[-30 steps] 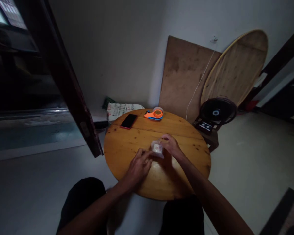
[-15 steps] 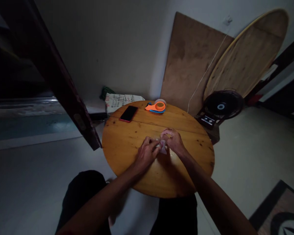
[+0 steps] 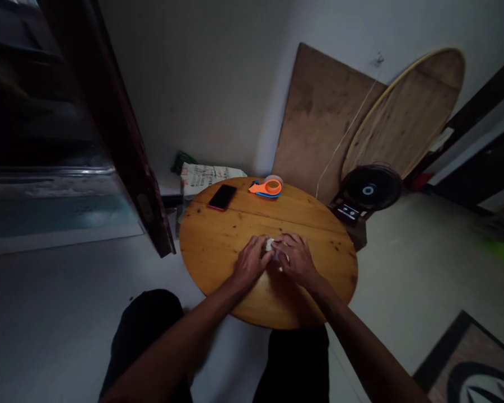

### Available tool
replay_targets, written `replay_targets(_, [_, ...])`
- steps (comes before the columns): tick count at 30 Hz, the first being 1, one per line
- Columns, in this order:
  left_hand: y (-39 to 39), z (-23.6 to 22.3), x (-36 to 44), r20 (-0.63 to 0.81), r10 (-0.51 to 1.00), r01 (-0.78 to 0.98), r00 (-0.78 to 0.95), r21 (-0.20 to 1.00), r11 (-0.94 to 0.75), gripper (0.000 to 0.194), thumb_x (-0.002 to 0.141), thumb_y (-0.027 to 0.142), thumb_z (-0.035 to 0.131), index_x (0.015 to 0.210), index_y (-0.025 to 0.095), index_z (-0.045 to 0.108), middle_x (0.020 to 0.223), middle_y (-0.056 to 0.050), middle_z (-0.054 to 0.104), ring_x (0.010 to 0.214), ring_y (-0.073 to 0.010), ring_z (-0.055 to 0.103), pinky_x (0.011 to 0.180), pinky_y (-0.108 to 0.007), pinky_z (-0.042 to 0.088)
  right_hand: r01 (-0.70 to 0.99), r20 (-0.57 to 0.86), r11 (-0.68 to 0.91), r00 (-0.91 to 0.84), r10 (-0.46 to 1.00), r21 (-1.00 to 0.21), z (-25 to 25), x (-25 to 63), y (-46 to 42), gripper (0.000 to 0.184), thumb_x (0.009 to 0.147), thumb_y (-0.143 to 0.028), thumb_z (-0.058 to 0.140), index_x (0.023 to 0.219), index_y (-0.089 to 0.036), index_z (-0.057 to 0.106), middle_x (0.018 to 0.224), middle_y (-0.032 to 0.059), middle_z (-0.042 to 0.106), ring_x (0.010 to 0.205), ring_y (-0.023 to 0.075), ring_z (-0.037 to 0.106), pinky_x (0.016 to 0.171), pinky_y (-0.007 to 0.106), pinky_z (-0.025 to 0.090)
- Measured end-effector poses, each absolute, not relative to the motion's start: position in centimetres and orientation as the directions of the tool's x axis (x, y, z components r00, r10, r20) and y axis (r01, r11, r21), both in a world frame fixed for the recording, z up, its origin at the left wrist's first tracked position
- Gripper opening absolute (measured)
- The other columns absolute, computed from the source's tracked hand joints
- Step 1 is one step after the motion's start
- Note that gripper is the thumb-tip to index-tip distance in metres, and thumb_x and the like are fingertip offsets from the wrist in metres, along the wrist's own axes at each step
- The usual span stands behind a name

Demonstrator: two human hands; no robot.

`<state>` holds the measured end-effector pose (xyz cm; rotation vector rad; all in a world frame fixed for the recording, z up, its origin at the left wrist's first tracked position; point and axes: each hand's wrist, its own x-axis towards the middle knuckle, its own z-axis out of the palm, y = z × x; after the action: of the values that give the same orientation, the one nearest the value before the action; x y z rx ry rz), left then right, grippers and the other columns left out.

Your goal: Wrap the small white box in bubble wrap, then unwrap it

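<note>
Both of my hands meet over the middle of the round wooden table [image 3: 218, 252]. Between them is a small whitish packet [image 3: 269, 244], mostly covered by my fingers, so its exact kind does not show. My left hand [image 3: 252, 260] has its fingers closed on the packet's left side. My right hand [image 3: 296, 257] curls over from the right, its fingertips pressed on the same packet. A bit of its pale wrapping peeks out beneath the right fingers.
Toward the table's back edge lie a dark phone [image 3: 222, 197] with a red rim and an orange and blue tape dispenser [image 3: 269, 187]. Behind stand a brown board [image 3: 315, 112] and a round wooden top [image 3: 407, 106]. A fan [image 3: 368, 190] is at the right.
My right hand has come down and closer to the left, now covering most of the packet that showed more before. The whole view has shifted slightly.
</note>
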<state>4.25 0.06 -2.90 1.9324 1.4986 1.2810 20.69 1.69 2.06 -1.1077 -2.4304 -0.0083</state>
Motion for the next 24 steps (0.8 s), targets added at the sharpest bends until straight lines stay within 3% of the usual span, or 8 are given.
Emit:
replay_targets(4, [-0.2,-2.5,4.1,0.428,0.904,0.537,0.011,0.760,-0.366,0.036,0.082,0.020,0.061,0.118,0.020,0.054,0.110,-0.007,0.061,0.103,-0.0198,0.058,0.092,-0.034,0.047,0.741,0.413,0.669,-0.593,0.691,-0.057,1.2,20.9,0.8,0.034,0.089,-0.018,0.047,0.116,-0.022,0.067,0.122,0.0066,0.066,0.127,0.0283,0.046,0.104,0.048,0.029])
replay_targets(8, [-0.3,-2.4,4.0,0.451,0.891,0.498,-0.054,0.785,-0.368,0.035,0.077,0.012,0.058,0.111,0.017,0.057,0.102,-0.006,0.060,0.094,-0.0180,0.058,0.087,-0.031,0.049,0.782,0.495,0.622,-0.526,0.692,-0.037,-0.6,20.4,0.2,0.032,0.093,-0.016,0.044,0.116,-0.022,0.066,0.122,0.0066,0.067,0.124,0.0254,0.051,0.105,0.045,0.028])
replay_targets(14, [-0.3,-2.5,4.1,0.493,0.868,0.512,0.062,0.731,-0.451,0.024,0.084,0.014,0.053,0.102,0.021,0.068,0.097,-0.004,0.057,0.092,-0.0161,0.056,0.087,-0.028,0.048,0.790,0.609,0.600,-0.416,0.675,-0.125,-2.1,19.8,0.2,0.030,0.096,-0.018,0.042,0.113,-0.024,0.066,0.120,0.0055,0.068,0.121,0.0217,0.053,0.104,0.042,0.029])
replay_targets(20, [-0.2,-2.8,4.3,0.515,0.856,0.538,0.045,0.710,-0.455,0.023,0.084,0.015,0.054,0.098,0.022,0.072,0.097,-0.005,0.056,0.094,-0.0160,0.056,0.087,-0.027,0.048,0.766,0.646,0.583,-0.305,0.700,-0.270,-2.0,20.6,0.3,0.022,0.091,-0.026,0.048,0.101,-0.022,0.067,0.125,0.0088,0.062,0.116,0.0239,0.054,0.099,0.041,0.036])
replay_targets(24, [0.0,-3.1,4.3,0.536,0.844,0.540,0.031,0.701,-0.465,0.024,0.084,0.013,0.054,0.097,0.020,0.073,0.097,-0.005,0.056,0.095,-0.0164,0.055,0.087,-0.028,0.049,0.769,0.635,0.521,-0.200,0.746,-0.369,-2.2,21.2,0.5,0.031,0.092,-0.029,0.044,0.116,-0.020,0.062,0.135,0.0122,0.053,0.122,0.0251,0.050,0.101,0.042,0.036])
